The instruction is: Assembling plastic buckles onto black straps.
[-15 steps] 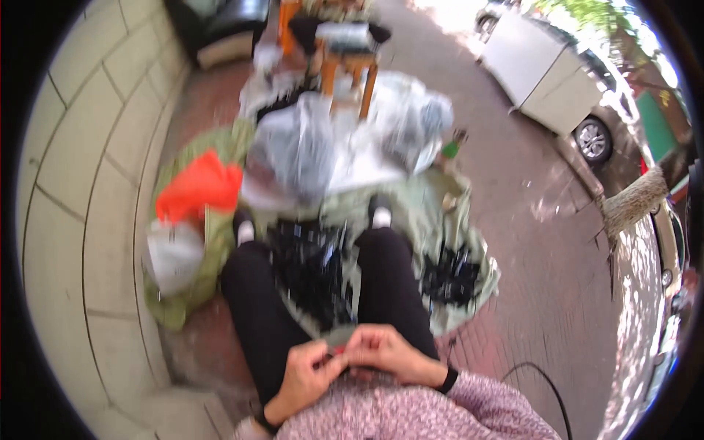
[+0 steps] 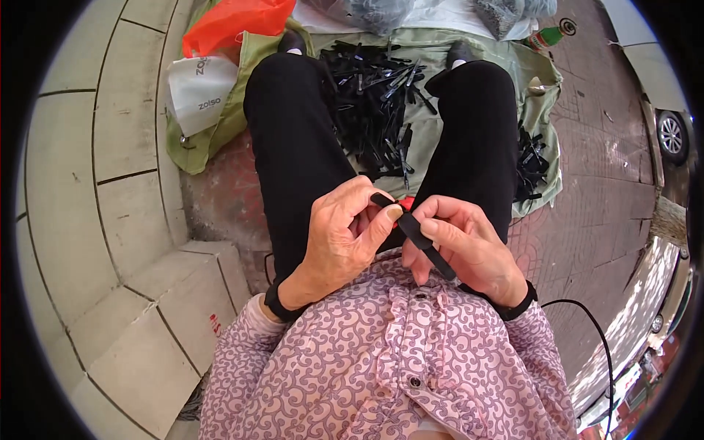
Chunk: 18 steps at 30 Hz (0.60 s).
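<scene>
Both hands hold a long black piece (image 2: 415, 232) above my lap; it has a broad flat middle and narrower ends, and its exact kind does not show. Its upper end is pinched between the thumb and fingers of my left hand (image 2: 345, 227). My right hand (image 2: 469, 246) grips the broad part, thumb on top, and the far end sticks out under that hand. Behind the fingertips shows a small red thing (image 2: 405, 202), partly hidden. Between my legs a heap of slim black pieces (image 2: 370, 110), some with shiny parts, lies on a green cloth (image 2: 429, 150).
A smaller black heap (image 2: 529, 165) lies beside my right leg. At the left are an orange-red bag (image 2: 238, 26) and a white bag (image 2: 202, 95) near a tiled wall (image 2: 59, 147). A green bottle (image 2: 546, 37) lies far right; clear plastic bags (image 2: 381, 13) sit ahead.
The view has tilted down and sharpened, so my hands appear larger and higher in the picture. The black piece now shows plainly between them. The stool and parked objects ahead have mostly left the view.
</scene>
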{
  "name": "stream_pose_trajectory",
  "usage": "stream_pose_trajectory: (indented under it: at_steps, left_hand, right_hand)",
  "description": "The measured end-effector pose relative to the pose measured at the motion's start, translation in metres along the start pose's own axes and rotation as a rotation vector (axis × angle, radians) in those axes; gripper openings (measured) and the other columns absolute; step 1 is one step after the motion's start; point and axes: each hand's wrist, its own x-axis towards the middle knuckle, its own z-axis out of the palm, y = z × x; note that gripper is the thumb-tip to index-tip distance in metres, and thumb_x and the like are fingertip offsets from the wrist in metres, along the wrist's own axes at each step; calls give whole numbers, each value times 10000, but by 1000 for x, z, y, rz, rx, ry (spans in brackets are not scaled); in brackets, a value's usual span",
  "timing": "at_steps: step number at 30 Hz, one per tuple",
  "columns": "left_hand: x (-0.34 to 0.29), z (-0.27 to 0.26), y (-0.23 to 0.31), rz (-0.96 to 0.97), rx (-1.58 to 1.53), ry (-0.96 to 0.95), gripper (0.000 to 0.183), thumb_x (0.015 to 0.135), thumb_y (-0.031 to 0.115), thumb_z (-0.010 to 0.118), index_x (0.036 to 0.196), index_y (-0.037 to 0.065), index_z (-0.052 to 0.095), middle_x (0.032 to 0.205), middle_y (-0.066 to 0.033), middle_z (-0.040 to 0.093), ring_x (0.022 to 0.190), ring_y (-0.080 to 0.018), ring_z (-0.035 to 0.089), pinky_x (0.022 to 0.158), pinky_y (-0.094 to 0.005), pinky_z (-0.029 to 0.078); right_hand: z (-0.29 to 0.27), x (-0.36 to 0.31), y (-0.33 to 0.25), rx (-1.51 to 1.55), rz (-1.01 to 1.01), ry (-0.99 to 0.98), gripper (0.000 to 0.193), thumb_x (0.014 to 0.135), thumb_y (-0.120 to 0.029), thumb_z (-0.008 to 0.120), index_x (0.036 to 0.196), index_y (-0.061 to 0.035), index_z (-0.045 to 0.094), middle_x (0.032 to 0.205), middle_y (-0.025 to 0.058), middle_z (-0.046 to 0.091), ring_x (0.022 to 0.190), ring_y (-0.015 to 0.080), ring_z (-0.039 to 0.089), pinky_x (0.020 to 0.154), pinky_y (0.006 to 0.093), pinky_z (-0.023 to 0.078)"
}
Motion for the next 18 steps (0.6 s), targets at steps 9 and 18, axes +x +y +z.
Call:
stream_pose_trajectory:
  at_steps: [9, 18]
  left_hand:
    - [1, 2, 5, 36, -3, 22, 154, 891, 134, 724, 876, -7, 664, 715, -9, 562, 584, -66, 465, 495, -223, 332]
    - [8, 3, 5, 168, -44, 2, 129, 849, 89, 755, 939, 6, 714, 755, -44, 627, 578, -79, 509, 486, -222, 359]
  right_hand:
    - [-9, 2, 3, 218, 133, -137, 186, 972, -188, 620, 993, -4, 627, 816, 97, 673, 655, 155, 649, 611, 283, 545]
    - [-11, 6, 3, 220, 88, -176, 185, 896, -124, 710, 1011, -41, 591, 813, 69, 648, 662, 151, 619, 606, 300, 503]
